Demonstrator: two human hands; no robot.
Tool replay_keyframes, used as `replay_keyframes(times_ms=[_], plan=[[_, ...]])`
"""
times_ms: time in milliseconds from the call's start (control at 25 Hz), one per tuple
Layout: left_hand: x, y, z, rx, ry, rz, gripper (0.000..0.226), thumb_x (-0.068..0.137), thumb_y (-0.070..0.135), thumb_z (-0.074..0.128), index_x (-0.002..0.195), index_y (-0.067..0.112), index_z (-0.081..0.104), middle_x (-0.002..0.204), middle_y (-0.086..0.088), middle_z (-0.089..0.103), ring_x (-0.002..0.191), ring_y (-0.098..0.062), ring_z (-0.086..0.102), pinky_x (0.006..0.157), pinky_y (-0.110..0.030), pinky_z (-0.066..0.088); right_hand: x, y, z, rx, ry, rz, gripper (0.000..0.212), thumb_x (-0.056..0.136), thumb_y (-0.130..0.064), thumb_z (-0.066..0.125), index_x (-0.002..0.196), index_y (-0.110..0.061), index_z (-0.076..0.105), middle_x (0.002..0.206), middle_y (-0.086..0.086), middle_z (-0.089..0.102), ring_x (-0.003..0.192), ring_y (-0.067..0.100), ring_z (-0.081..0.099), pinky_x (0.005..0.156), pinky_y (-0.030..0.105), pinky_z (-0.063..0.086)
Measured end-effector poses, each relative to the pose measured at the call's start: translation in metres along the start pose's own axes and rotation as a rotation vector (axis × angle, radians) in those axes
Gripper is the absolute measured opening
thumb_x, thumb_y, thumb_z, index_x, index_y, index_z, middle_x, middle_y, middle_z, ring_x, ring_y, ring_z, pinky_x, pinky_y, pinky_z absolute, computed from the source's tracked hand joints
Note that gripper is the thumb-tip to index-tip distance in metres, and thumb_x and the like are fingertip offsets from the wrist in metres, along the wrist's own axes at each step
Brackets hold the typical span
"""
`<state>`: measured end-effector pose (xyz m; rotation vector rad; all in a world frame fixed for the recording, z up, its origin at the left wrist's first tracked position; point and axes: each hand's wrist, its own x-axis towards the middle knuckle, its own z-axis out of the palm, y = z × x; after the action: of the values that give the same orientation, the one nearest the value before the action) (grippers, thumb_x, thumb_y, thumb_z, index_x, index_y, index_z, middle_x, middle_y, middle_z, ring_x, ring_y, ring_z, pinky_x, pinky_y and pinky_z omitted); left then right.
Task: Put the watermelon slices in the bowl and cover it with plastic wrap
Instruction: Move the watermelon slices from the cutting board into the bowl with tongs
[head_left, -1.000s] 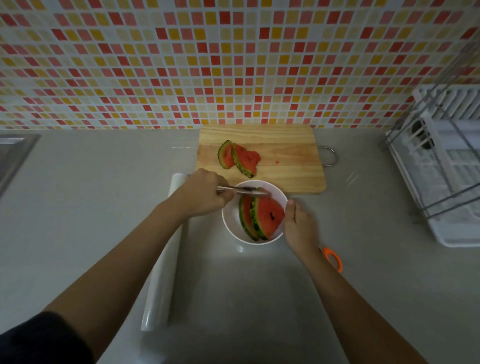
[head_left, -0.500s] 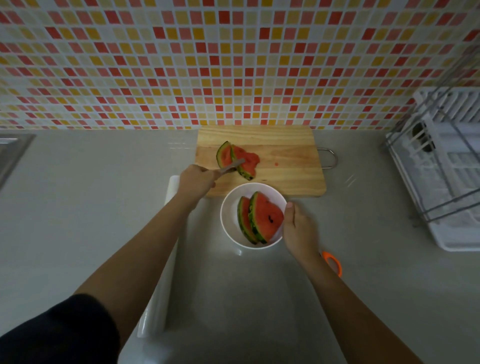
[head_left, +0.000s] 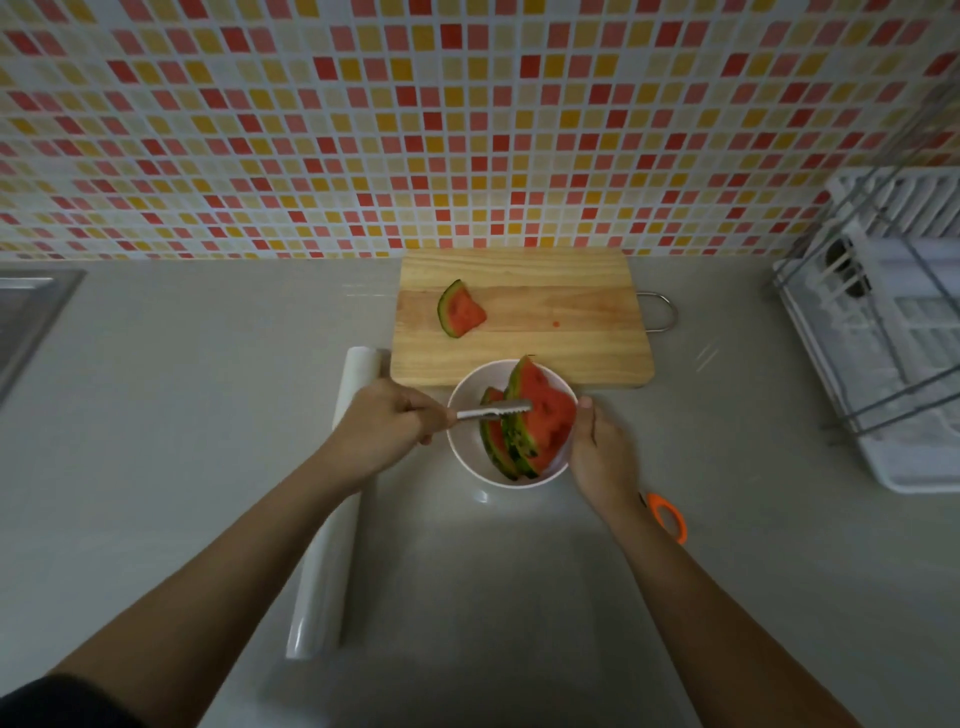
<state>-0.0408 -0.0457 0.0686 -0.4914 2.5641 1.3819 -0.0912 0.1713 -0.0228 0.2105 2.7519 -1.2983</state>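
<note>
Red wedges — three in the round white bowl (head_left: 464, 457), one (head_left: 459, 311) on the wooden board (head_left: 545, 332). Left hand (head_left: 382, 431) pinches serrated metal tongs (head_left: 493, 411); right hand (head_left: 602, 452) fingers curl against the rim.

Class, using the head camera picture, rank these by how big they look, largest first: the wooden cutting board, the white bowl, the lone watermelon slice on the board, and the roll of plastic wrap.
1. Cutting board
2. Roll of plastic wrap, though nearer the camera
3. Bowl
4. Lone slice
</note>
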Motion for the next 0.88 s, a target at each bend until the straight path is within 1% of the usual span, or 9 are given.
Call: replay_keyframes(times_ms=[120,200,320,400,520,600,680,800,880], plan=[[-0.004,0.011,0.013,0.349,0.046,0.17,0.037,0.087,0.029,0.061,0.059,0.006,0.066,0.059,-0.011,0.063,0.058,-0.014,0.054,0.055,-0.022,0.036,-0.001,0.0,0.0,0.007,0.003,0.012,0.055,0.1,-0.036,0.021,0.087,-0.002,0.063,0.093,0.024,0.067,0.089,0.037,0.061,0.07,0.035,0.038],[-0.009,0.02,0.015,0.542,0.069,0.282,0.039,0.09,0.034,0.055,0.062,0.009,0.065,0.063,-0.01,0.065,0.063,-0.022,0.058,0.059,-0.027,0.038,-0.001,0.0,0.0,0.024,-0.002,0.009,0.057,0.1,-0.036,0.021,0.086,-0.001,0.063,0.091,0.024,0.067,0.088,0.037,0.061,0.069,0.035,0.039],[-0.019,0.029,0.007,0.732,0.187,0.41,0.04,0.088,0.038,0.047,0.066,0.008,0.063,0.067,-0.011,0.067,0.065,-0.028,0.061,0.057,-0.026,0.032,-0.001,-0.001,0.0,0.006,-0.004,0.008,0.057,0.1,-0.036,0.022,0.085,0.002,0.063,0.092,0.026,0.067,0.089,0.038,0.061,0.071,0.036,0.04],[-0.012,0.032,-0.006,0.786,0.293,0.415,0.048,0.086,0.041,0.037,0.064,0.006,0.062,0.067,-0.015,0.067,0.066,-0.035,0.062,0.058,-0.027,0.031,0.0,-0.001,0.0,-0.01,-0.004,0.005,0.057,0.1,-0.035,0.022,0.085,0.002,0.062,0.092,0.027,0.067,0.089,0.039,0.061,0.071,0.036,0.04],[0.026,0.021,-0.021,0.524,0.395,0.18,0.043,0.092,0.031,0.049,0.061,0.001,0.056,0.062,-0.021,0.06,0.069,-0.041,0.059,0.059,-0.032,0.032,0.001,0.0,0.0,-0.002,-0.01,-0.006,0.054,0.1,-0.034,0.023,0.084,-0.001,0.062,0.089,0.025,0.067,0.087,0.038,0.061,0.07,0.037,0.041],[0.056,0.004,-0.017,0.347,0.426,0.014,0.041,0.09,0.024,0.054,0.065,-0.007,0.061,0.063,-0.024,0.058,0.069,-0.039,0.058,0.06,-0.031,0.034,0.001,0.0,0.0,0.001,0.0,-0.018,0.05,0.1,-0.032,0.025,0.082,-0.001,0.06,0.087,0.025,0.066,0.085,0.039,0.061,0.067,0.035,0.038],[0.082,-0.011,-0.009,0.194,0.416,-0.108,0.039,0.089,0.027,0.055,0.072,-0.006,0.068,0.07,-0.021,0.063,0.071,-0.031,0.059,0.065,-0.03,0.037,0.002,0.001,0.0,0.002,0.011,-0.029,0.047,0.1,-0.031,0.026,0.082,-0.001,0.059,0.086,0.025,0.066,0.084,0.04,0.06,0.065,0.034,0.036],[0.106,-0.023,0.002,0.018,0.39,-0.171,0.028,0.086,0.031,0.058,0.082,0.009,0.075,0.074,-0.007,0.064,0.075,-0.022,0.058,0.066,-0.025,0.04,0.002,0.003,0.001,0.011,0.009,-0.035,0.045,0.1,-0.031,0.026,0.086,-0.004,0.059,0.088,0.023,0.066,0.085,0.039,0.06,0.067,0.034,0.037],[0.111,-0.026,0.006,-0.045,0.422,-0.179,0.025,0.084,0.027,0.06,0.091,0.011,0.077,0.075,-0.004,0.066,0.074,-0.019,0.06,0.057,-0.02,0.039,0.002,0.003,0.001,0.012,0.012,-0.029,0.045,0.1,-0.032,0.026,0.087,-0.004,0.059,0.09,0.024,0.066,0.087,0.039,0.06,0.069,0.037,0.039]])
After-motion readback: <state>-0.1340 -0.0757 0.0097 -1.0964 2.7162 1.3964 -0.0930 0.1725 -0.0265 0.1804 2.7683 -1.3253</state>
